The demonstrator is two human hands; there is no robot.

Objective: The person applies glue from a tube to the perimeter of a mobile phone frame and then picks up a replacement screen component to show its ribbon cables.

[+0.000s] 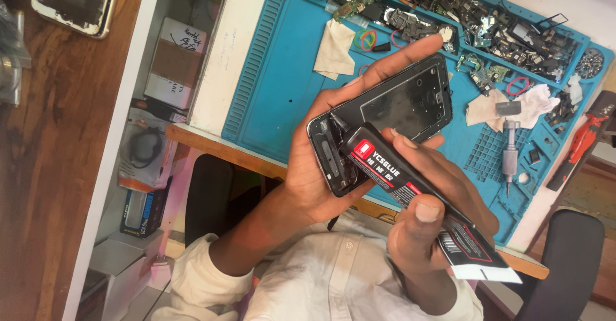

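Observation:
My left hand (pixel 312 167) grips a black phone frame (pixel 404 99) from behind and holds it tilted above the blue work mat (pixel 276 70), inner side facing me. My right hand (pixel 423 228) holds a black tube of glue (pixel 385 168) with a red and white label. The tube's flattened tail points toward my chest. Its black nozzle (pixel 338 124) touches the frame's lower left edge, close to my left thumb. Both arms come up from my white shirt at the bottom of the view.
Trays along the mat's far edge hold several small phone parts (pixel 500 26). A white cloth (pixel 333 48), a grey screwdriver (pixel 510 153) and a red-handled tool (pixel 581 142) lie on the mat. Shelves with boxes (pixel 173 64) stand left, and a black chair (pixel 568 257) stands right.

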